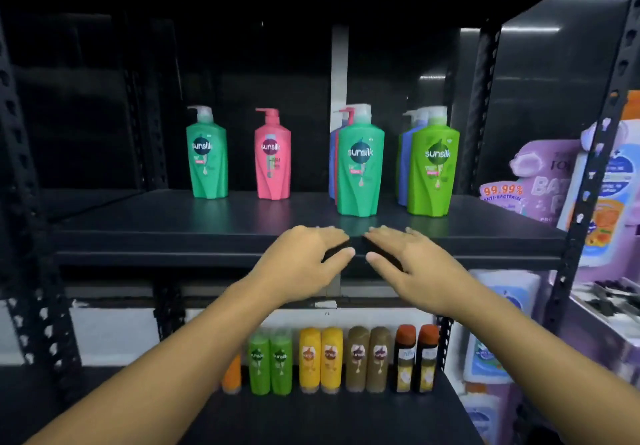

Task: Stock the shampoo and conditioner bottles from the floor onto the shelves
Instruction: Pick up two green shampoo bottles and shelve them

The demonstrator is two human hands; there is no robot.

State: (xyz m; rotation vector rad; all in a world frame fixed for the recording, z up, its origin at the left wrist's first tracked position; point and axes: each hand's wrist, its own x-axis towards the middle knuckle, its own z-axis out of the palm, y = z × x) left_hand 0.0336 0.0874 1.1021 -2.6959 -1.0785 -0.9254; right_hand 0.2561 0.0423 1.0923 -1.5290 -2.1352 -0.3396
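Observation:
On the upper black shelf (173, 230) stand Sunsilk pump bottles: a teal one (207, 160) at left, a pink one (273, 160), a teal one (361, 171) in front of blue and pink bottles, and a light green one (433, 171) in front of blue ones. My left hand (304, 264) and my right hand (412, 264) hover side by side at the shelf's front edge, just below the middle teal bottle. Both have relaxed fingers and hold nothing. On the lower shelf (329, 417) a row of small bottles (332, 361) stands: orange, green, yellow, brown and orange-capped.
Perforated black uprights (588, 174) frame the rack at left and right. Purple and blue refill pouches (554, 188) fill the neighbouring rack at right. The left part of the upper shelf holds no bottles.

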